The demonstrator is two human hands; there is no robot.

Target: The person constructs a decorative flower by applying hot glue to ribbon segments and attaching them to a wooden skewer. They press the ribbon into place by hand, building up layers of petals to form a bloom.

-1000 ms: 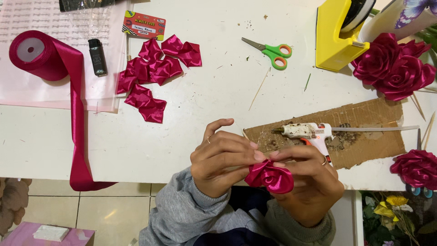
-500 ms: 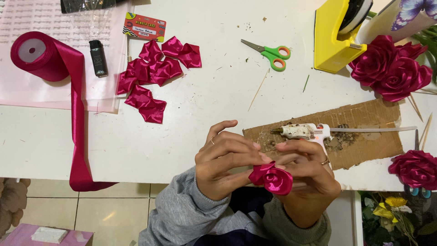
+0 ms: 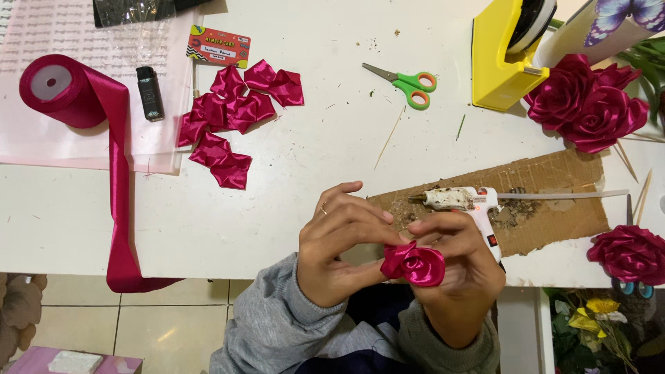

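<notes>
craft worktable, home hobby setting. white table [image 3: 312, 159] over tiled floor. landmark: cardboard mat [image 3: 547, 187] bearing glue gun [image 3: 464, 202]. left of mat: cut ribbon pieces [image 3: 232, 118], ribbon roll [image 3: 55, 90], lighter [image 3: 149, 92]. above mat: scissors [image 3: 405, 82], yellow tape dispenser [image 3: 502, 55], finished ribbon roses [image 3: 585, 104]. right of mat: another rose [image 3: 630, 253], wooden skewers [image 3: 641, 190].

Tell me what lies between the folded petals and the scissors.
In the head view, the stretch of white table between the folded petals and the scissors is bare except for a few tiny specks; a thin wooden skewer lies just below it.
</notes>
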